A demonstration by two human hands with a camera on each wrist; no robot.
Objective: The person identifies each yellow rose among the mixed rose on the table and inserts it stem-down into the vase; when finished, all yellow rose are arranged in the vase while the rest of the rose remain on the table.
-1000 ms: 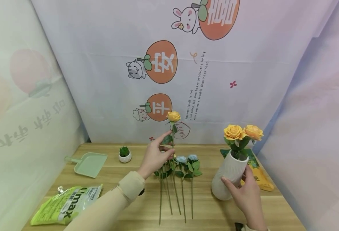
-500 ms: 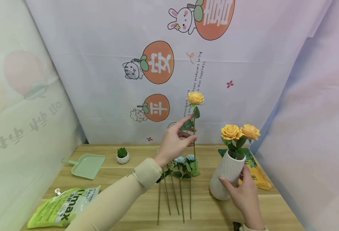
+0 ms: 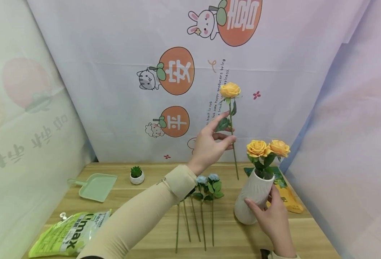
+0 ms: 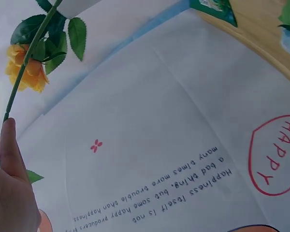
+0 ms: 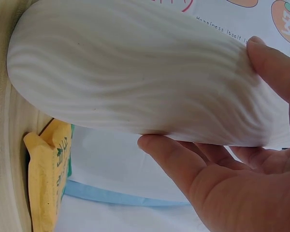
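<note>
My left hand (image 3: 211,145) pinches the green stem of a yellow rose (image 3: 230,90), held upright above the table. The stem's lower end hangs left of the vase mouth. My right hand (image 3: 274,219) grips a white ribbed vase (image 3: 253,198), which leans to the right. Two yellow roses (image 3: 258,148) stand in it. In the right wrist view, thumb and fingers lie around the vase (image 5: 150,72). In the left wrist view, the held stem (image 4: 26,63) runs up from the fingertips, with a yellow rose (image 4: 26,72) behind it.
Blue roses (image 3: 213,177) and several stems lie mid-table, partly behind the left sleeve. A yellow-green packet (image 3: 291,201) lies behind the vase. To the left are a small potted succulent (image 3: 137,176), a green dustpan (image 3: 98,187) and a lime bag (image 3: 70,233).
My left hand has lifted the yellow rose up and to the right, away from the lying flowers toward the vase. The right hand still holds the vase in much the same place.
</note>
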